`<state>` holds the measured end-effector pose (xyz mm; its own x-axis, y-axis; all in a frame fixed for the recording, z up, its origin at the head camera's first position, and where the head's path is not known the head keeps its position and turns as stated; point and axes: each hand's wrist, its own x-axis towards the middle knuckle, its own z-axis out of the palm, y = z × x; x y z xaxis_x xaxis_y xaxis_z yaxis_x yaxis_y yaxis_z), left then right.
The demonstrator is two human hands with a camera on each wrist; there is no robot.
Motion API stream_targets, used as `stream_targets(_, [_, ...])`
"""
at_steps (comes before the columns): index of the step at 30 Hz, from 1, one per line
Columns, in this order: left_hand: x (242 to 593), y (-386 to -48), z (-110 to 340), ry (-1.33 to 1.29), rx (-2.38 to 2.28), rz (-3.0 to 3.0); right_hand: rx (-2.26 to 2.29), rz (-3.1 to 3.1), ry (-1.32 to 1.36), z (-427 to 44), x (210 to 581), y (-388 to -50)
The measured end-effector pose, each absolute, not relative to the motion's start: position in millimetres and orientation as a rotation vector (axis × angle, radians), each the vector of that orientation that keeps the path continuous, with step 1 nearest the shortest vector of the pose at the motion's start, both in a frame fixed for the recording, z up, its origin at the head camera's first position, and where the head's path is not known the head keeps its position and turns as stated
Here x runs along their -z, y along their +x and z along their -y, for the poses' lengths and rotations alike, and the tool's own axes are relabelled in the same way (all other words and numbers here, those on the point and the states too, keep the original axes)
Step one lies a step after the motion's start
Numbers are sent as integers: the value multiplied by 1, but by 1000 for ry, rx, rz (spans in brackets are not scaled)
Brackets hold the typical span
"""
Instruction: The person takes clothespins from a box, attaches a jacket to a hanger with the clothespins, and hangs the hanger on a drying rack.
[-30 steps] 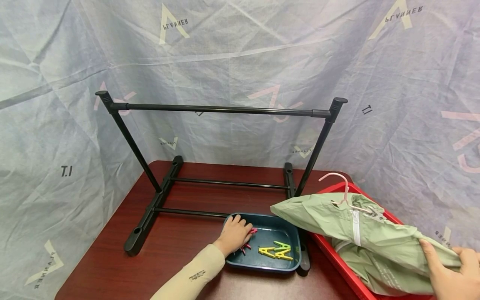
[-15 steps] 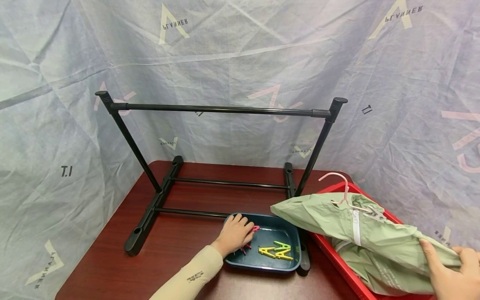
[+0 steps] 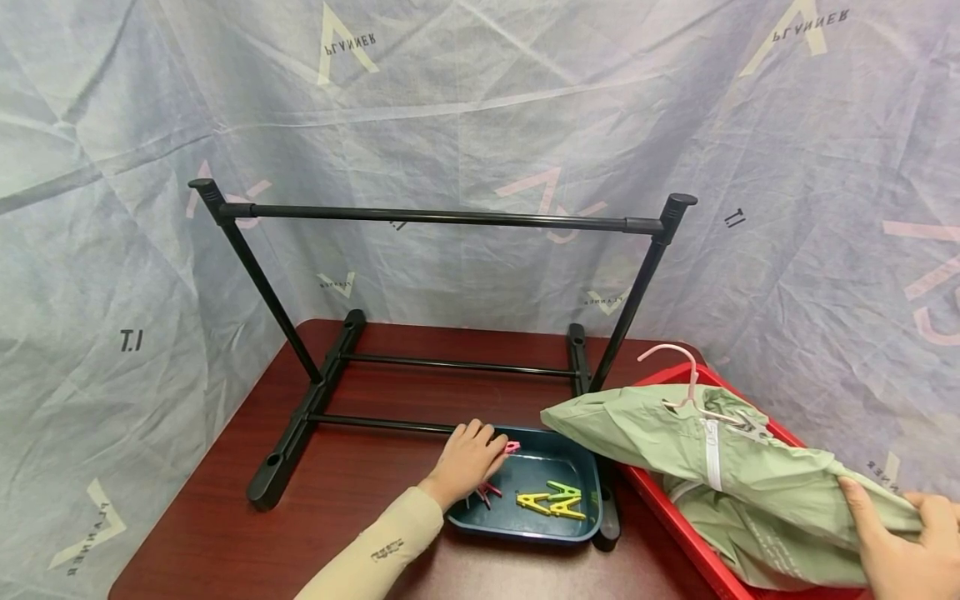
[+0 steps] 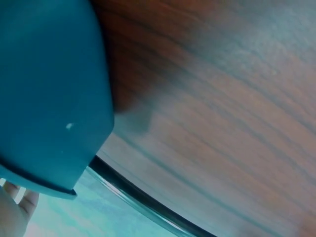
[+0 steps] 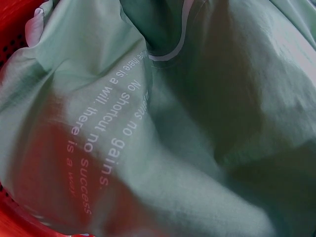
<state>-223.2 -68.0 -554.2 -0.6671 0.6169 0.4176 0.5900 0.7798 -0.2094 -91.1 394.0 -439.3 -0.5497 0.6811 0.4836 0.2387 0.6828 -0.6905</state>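
In the head view my left hand (image 3: 467, 462) is over the left side of a dark blue tray (image 3: 525, 533), pinching a pink clothespin (image 3: 512, 447) at its fingertips. Dark red clothespins (image 3: 486, 492) lie below that hand, and yellow clothespins (image 3: 566, 507) and a green one (image 3: 562, 491) lie further right. My right hand (image 3: 911, 542) grips the sleeve of a light green jacket (image 3: 787, 475), which has a pink hanger (image 3: 692, 375) in its neck. The left wrist view shows the tray's outer wall (image 4: 49, 98); the right wrist view shows the jacket's printed cloth (image 5: 197, 148).
A black rack (image 3: 450, 217) stands on the dark red table (image 3: 360, 500), its base partly behind the tray. The jacket lies over a red basket (image 3: 682, 542) at the right. A patterned grey cloth (image 3: 450, 100) hangs behind.
My left hand has risen slightly up and away along the tray's left side, the pink clothespin moving with it. The right hand and the jacket have stayed put.
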Motion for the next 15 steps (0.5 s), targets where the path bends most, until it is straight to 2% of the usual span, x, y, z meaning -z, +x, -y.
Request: stream_targets(15, [539, -229, 70, -877, -38, 2397, -740, 2123, -728, -395, 438, -92])
